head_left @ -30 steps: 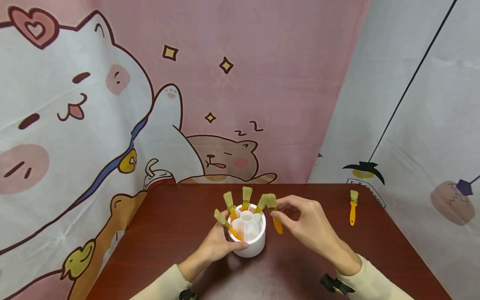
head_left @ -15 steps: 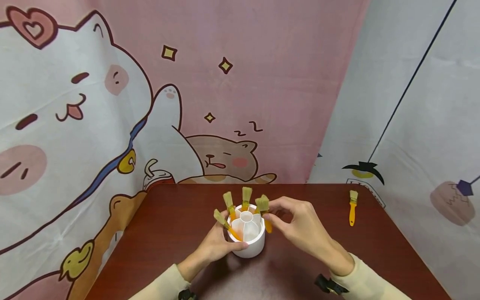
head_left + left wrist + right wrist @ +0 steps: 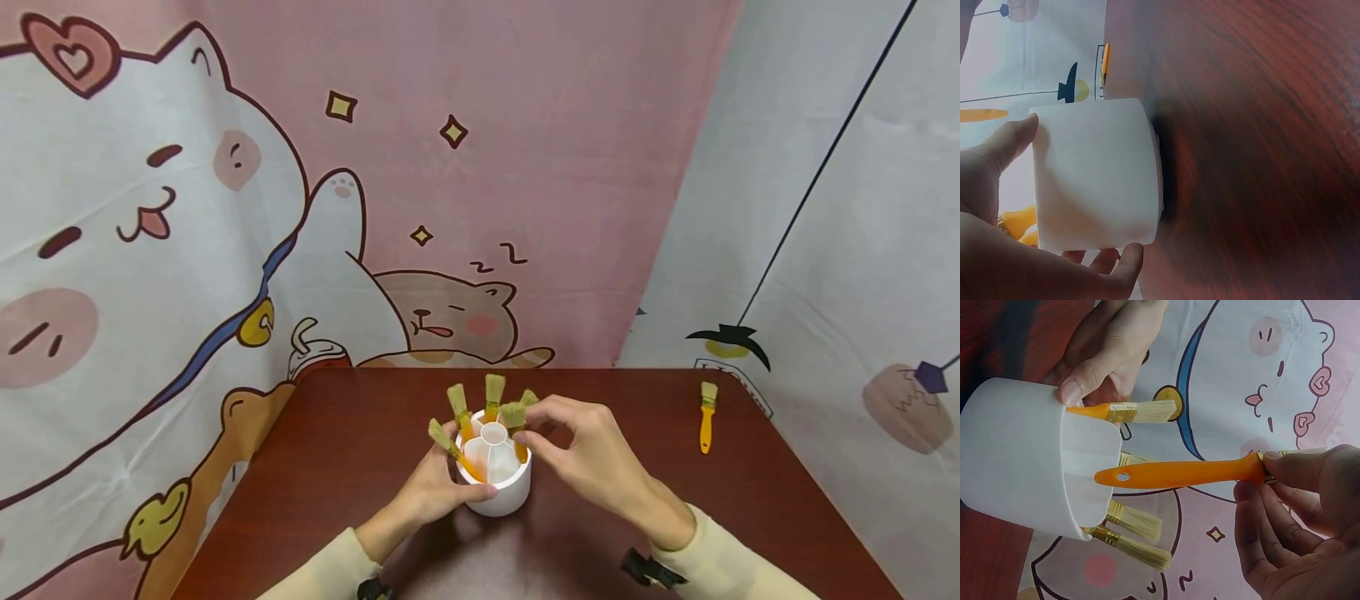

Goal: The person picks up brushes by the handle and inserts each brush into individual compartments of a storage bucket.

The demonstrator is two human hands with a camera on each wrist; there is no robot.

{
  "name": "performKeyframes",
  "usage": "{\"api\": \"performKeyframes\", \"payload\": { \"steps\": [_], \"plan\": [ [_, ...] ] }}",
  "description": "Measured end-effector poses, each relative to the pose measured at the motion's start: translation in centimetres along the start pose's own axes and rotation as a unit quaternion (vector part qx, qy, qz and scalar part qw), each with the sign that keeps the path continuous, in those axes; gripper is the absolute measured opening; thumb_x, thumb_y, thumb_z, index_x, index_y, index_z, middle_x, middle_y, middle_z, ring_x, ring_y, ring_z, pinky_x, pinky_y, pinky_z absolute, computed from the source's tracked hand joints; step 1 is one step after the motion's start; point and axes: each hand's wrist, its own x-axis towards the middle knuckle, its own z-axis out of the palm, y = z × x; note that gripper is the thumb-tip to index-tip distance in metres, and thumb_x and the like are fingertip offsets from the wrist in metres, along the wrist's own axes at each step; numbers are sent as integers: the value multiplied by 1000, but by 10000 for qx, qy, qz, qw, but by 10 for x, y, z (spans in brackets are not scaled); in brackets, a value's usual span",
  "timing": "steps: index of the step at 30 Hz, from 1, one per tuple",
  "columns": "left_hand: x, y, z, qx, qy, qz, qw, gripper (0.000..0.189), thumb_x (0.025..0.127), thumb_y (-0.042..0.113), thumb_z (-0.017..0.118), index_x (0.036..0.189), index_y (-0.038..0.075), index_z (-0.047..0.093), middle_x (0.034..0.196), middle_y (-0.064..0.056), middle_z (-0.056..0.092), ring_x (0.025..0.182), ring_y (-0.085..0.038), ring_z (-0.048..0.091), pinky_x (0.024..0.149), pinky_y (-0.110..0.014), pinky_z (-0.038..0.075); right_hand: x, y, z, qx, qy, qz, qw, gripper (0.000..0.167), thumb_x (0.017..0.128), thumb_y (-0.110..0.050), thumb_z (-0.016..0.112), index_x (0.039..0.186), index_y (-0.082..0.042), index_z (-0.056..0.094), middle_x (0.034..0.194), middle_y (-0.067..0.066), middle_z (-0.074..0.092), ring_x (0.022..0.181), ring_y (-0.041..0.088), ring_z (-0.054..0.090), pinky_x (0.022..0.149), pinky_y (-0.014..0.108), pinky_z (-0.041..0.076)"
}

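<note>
A white round brush holder [image 3: 508, 497], divided inside into compartments around a central tube, stands on the table. My left hand [image 3: 429, 493] grips its left side, thumb at the rim and fingers around the wall. My right hand [image 3: 600, 454] pinches a flat paintbrush [image 3: 1191, 474] near its metal band. Its orange handle points down over the holder's right part; in the right wrist view the handle's end overlaps the opening, and I cannot tell how deep it reaches. Several similar paintbrushes [image 3: 459, 402] stand bristles up in the holder, around its left and back.
Another orange-handled paintbrush [image 3: 707, 425] lies at the table's far right. The dark red-brown tabletop [image 3: 360, 433] ends at a back edge against a cartoon-printed cloth [image 3: 570, 208].
My right hand has carried the pinched paintbrush left, from beside the holder to over its right part. The left hand and the holder have stayed in place.
</note>
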Motion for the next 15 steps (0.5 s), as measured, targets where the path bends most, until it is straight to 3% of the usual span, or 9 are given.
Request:
{"api": "performKeyframes", "payload": {
  "steps": [15],
  "plan": [
    [1, -1, 1, -149, -43, 61, 9999, 113, 84, 13, 106, 175, 13, 39, 163, -13, 68, 148, -30, 66, 128, -56, 48, -3, 5, 11, 316, -102, -169, 9993, 30, 93, -3, 97, 113, -23, 87, 108, -13, 85, 94, 2, 78, 82, 38, 70]
  ]
}}
